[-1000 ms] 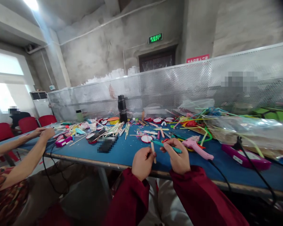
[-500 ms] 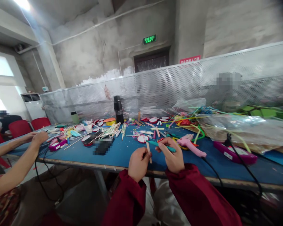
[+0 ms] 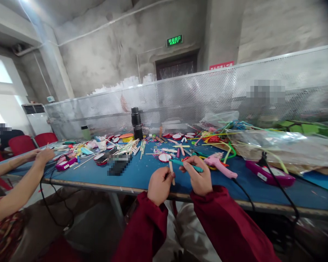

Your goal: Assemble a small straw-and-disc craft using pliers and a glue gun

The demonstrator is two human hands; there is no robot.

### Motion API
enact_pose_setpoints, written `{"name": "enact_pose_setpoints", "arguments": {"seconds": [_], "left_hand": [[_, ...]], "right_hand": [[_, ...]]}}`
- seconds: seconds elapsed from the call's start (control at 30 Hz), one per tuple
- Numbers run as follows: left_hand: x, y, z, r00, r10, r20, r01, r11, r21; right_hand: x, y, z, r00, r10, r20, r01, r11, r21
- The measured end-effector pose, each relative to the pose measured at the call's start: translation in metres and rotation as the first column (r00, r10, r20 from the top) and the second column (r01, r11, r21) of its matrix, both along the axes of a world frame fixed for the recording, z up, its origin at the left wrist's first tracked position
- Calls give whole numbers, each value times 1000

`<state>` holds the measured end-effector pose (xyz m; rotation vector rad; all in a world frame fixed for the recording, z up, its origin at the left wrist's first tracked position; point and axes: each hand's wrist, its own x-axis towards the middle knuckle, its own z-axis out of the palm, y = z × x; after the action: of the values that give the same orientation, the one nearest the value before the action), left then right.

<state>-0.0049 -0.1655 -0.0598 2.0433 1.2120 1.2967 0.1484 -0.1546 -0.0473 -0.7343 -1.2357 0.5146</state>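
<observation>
My left hand (image 3: 159,186) is closed around a pale wooden craft stick (image 3: 171,167), which stands nearly upright between thumb and fingers. In my right hand (image 3: 200,179) is a slim teal pen-shaped tool (image 3: 177,162). Its tip points left at the stick's upper end; whether they touch I cannot tell. Both hands are above the table's front edge. Just behind them lies a white disc with a red rim (image 3: 164,157). A pink glue gun (image 3: 221,166) rests right of my right hand.
On the blue table (image 3: 142,182) are a black bottle (image 3: 136,125), a pixelated dark object (image 3: 119,165), loose sticks (image 3: 131,147) and a purple power strip (image 3: 270,174). Plastic bags (image 3: 284,149) lie at right. A co-worker's arms (image 3: 30,178) reach in from the left. A perforated metal screen (image 3: 109,112) stands behind.
The view has shifted slightly. Both hands keep their hold on the stick and the teal tool, with little movement. The co-worker's hands have shifted a little.
</observation>
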Motion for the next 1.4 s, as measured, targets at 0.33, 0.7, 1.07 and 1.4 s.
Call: {"name": "enact_pose_setpoints", "arguments": {"seconds": [0.33,0.7,1.07,1.4], "left_hand": [[0,2,-2,1000,6,-4,-6,1000,18],[0,4,-4,1000,2,2,-2,1000,24],[-2,2,-3,1000,-1,25,2,1000,-12],[-1,1,-1,1000,-11,27,10,1000,8]], "right_hand": [[-1,1,0,1000,10,0,-10,1000,12],[-1,0,2,1000,-3,17,3,1000,-12],[1,3,-1,999,51,18,-51,998,-29],[0,-1,4,999,33,9,-33,999,-2]]}}
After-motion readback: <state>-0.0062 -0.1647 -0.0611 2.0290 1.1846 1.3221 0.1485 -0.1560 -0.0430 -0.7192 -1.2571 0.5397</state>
